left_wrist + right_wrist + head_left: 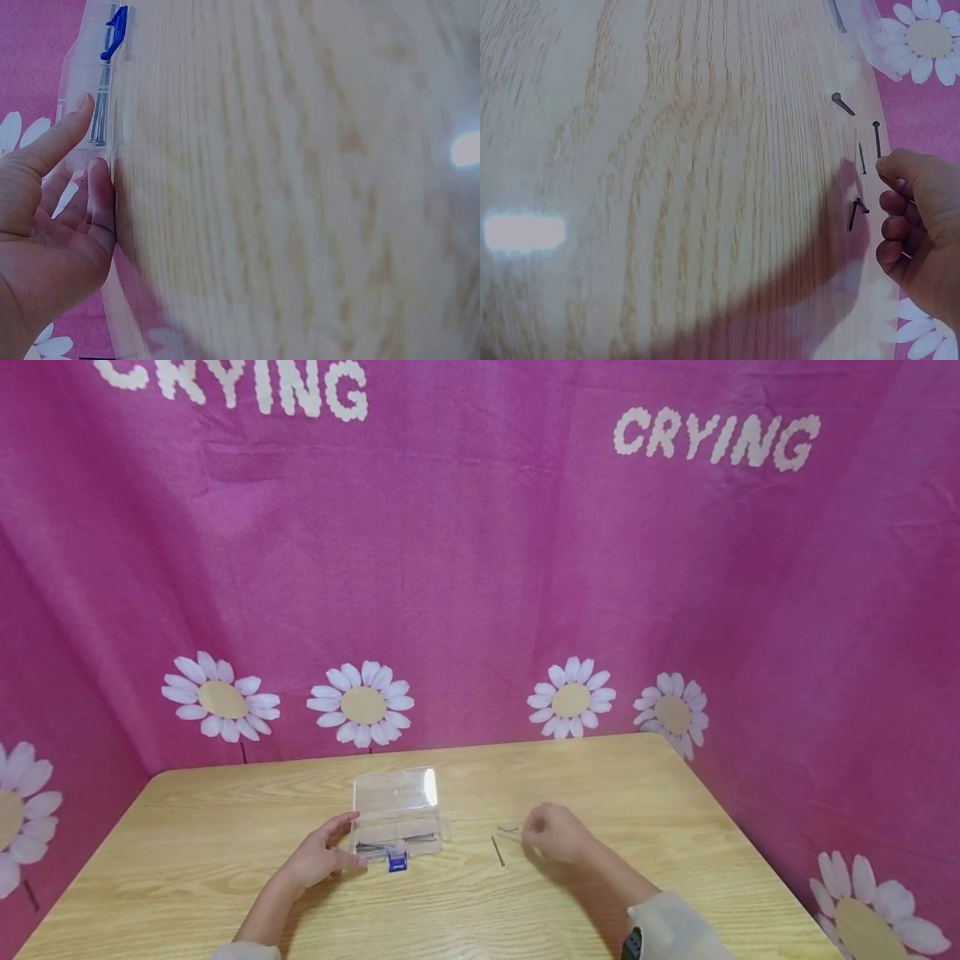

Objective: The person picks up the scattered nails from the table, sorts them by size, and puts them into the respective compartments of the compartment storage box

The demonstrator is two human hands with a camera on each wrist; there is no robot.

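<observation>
A clear plastic box (397, 793) with its lid raised stands left of centre, a blue latch (397, 861) at its front. Dark nails (420, 838) lie inside it. My left hand (318, 860) rests at the box's left front corner, its thumb along the front and its fingers by the left side. The thumb and fingers look extended in the left wrist view. My right hand (558, 833) pinches a nail (877, 136) between thumb and forefinger, the other fingers curled. A loose nail (498, 852) lies on the table between hand and box. More nails (854, 214) lie beneath the right hand.
The wooden table (465, 910) ends at a pink curtain (465, 568) with daisies and white lettering. Curtain folds also close in both sides. A dark watch (632, 943) sits on my right wrist by the pale sleeve.
</observation>
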